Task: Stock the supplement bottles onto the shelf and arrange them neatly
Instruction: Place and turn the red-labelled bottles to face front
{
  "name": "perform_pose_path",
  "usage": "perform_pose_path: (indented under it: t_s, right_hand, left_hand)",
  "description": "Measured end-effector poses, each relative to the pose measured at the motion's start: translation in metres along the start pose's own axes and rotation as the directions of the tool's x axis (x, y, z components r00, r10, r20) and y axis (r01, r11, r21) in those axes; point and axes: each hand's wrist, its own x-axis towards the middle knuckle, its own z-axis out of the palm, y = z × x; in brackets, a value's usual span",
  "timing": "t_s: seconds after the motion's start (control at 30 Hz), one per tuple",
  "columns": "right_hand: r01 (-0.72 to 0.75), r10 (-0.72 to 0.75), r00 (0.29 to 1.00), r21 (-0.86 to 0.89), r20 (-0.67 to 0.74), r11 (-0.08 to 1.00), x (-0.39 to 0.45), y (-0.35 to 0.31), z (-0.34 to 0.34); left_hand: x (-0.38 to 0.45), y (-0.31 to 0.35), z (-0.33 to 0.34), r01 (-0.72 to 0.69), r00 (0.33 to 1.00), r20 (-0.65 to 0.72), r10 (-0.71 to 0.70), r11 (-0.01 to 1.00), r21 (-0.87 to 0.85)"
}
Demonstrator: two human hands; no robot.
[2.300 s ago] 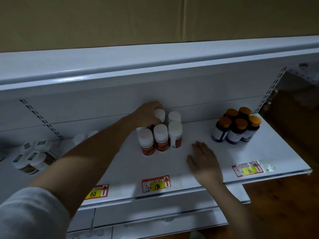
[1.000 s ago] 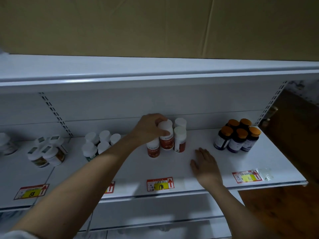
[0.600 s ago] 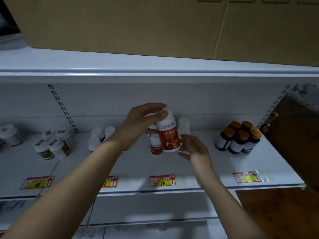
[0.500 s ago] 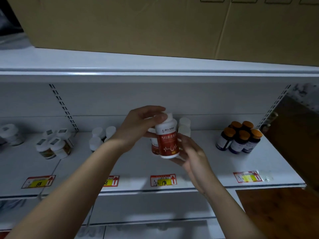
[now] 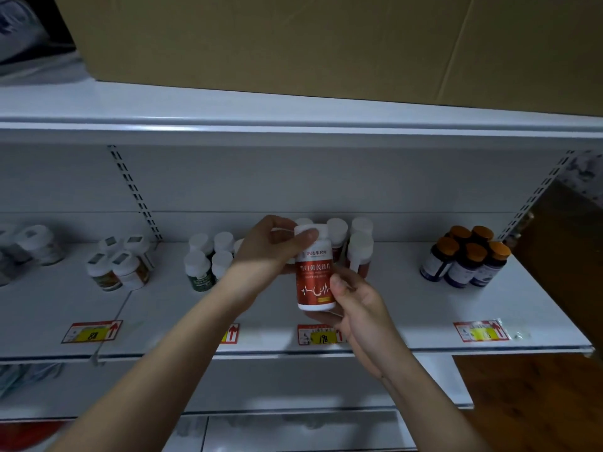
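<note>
A red-labelled supplement bottle (image 5: 314, 275) with a white cap is held upright in the air in front of the white shelf (image 5: 408, 308). My left hand (image 5: 272, 246) grips its cap and upper part, thumb across the cap's front. My right hand (image 5: 354, 300) holds its lower right side and bottom, thumb on the label. Behind it, several matching red-labelled bottles (image 5: 359, 252) stand in a cluster near the shelf's back wall, partly hidden by the held bottle.
Dark bottles with orange caps (image 5: 465, 261) stand at the shelf's right. White-capped green bottles (image 5: 202, 265) and other white-capped jars (image 5: 122, 265) stand to the left. Price tags (image 5: 318, 334) line the front edge. A cardboard box (image 5: 326, 44) sits on the upper shelf.
My left hand lifted one red bottle out of the cluster and toward me. My right hand left the shelf surface and took hold of the bottle's lower part.
</note>
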Motion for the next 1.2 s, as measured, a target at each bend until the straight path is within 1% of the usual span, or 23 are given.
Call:
perform_pose_path:
  t_s: [0.07,0.1,0.23,0.33,0.4,0.43,0.5,0.53,0.6,0.67,0.73,0.83,0.9,0.97,1.07,1.1,1.13,1.17,1.2]
  right_hand:
    - [0.037,-0.038,0.999,-0.030,-0.032,0.999,0.001,0.002,0.002]
    - [0.060,-0.064,0.997,-0.071,-0.044,0.996,0.000,0.004,0.003]
    - [0.141,-0.172,0.982,-0.317,-0.073,0.938,0.000,0.007,0.004]
    - [0.136,-0.169,0.985,-0.426,-0.042,0.895,0.001,0.006,0.002]
    - [0.104,-0.101,0.994,-0.389,0.027,0.915,0.000,0.005,0.001]
    - [0.070,-0.053,0.997,-0.316,0.060,0.946,-0.001,0.004,0.001]
    - [-0.019,0.031,0.995,-0.118,0.099,0.993,-0.002,0.002,0.002]
    - [-0.039,0.043,0.993,-0.041,0.106,0.998,-0.002,0.001,0.003]
    - [-0.031,0.028,0.996,0.037,0.088,0.999,-0.002,-0.002,0.004]
    - [0.002,-0.005,0.999,0.056,0.051,0.998,-0.001,-0.002,0.003]
    - [0.063,-0.063,0.998,0.005,0.000,0.998,0.000,-0.003,0.004]
    - [0.174,-0.197,0.977,-0.223,-0.082,0.959,0.000,-0.005,0.006]
    - [0.226,-0.273,0.958,-0.344,-0.094,0.911,-0.002,-0.006,0.009]
    - [0.226,-0.285,0.954,-0.402,-0.093,0.887,-0.004,-0.007,0.012]
    - [0.197,-0.248,0.967,-0.434,-0.065,0.879,-0.005,-0.006,0.011]
    - [0.184,-0.217,0.976,-0.408,-0.034,0.894,-0.005,-0.007,0.010]
    - [0.154,-0.165,0.986,-0.322,-0.007,0.934,-0.005,-0.008,0.010]
    - [0.091,-0.093,0.996,-0.181,0.000,0.979,-0.006,-0.009,0.011]
    - [0.021,-0.021,1.000,-0.033,0.008,0.999,-0.006,-0.010,0.011]
  left_hand:
    - [-0.008,-0.009,0.001,-0.049,0.999,-0.005,0.050,0.997,0.058]
    - [-0.011,-0.013,0.001,-0.072,0.997,0.008,0.072,0.994,0.076]
    - [-0.017,-0.019,-0.001,-0.067,0.994,0.091,0.058,0.993,0.098]
    - [-0.018,-0.016,-0.004,-0.100,0.992,0.093,0.088,0.985,0.141]
    - [-0.019,-0.012,-0.004,-0.105,0.993,0.075,0.096,0.985,0.140]
    - [-0.019,-0.010,-0.004,-0.092,0.994,0.062,0.086,0.989,0.112]
    - [-0.018,-0.008,-0.005,-0.059,0.998,0.038,0.058,0.997,0.047]
    - [-0.017,-0.007,-0.006,-0.047,0.998,0.030,0.046,0.998,0.030]
    - [-0.017,-0.006,-0.007,-0.052,0.998,0.034,0.052,0.998,0.022]
    - [-0.019,-0.005,-0.006,-0.074,0.995,0.062,0.073,0.997,0.025]
    - [-0.021,-0.003,-0.003,-0.111,0.990,0.098,0.105,0.992,0.066]
    - [-0.024,-0.001,0.003,-0.166,0.981,0.123,0.149,0.976,0.139]
    - [-0.024,-0.001,0.005,-0.174,0.982,0.104,0.160,0.973,0.149]
    - [-0.025,0.000,0.006,-0.156,0.986,0.079,0.147,0.980,0.124]
    - [-0.026,0.002,0.005,-0.116,0.992,0.045,0.114,0.992,0.050]
    - [-0.026,0.003,0.004,-0.098,0.995,0.035,0.098,0.995,0.002]
    - [-0.026,0.003,0.003,-0.082,0.996,0.031,0.083,0.996,-0.047]
    - [-0.026,0.003,0.002,-0.070,0.997,0.031,0.073,0.994,-0.081]
    - [-0.026,0.003,0.001,-0.060,0.998,0.030,0.064,0.994,-0.096]
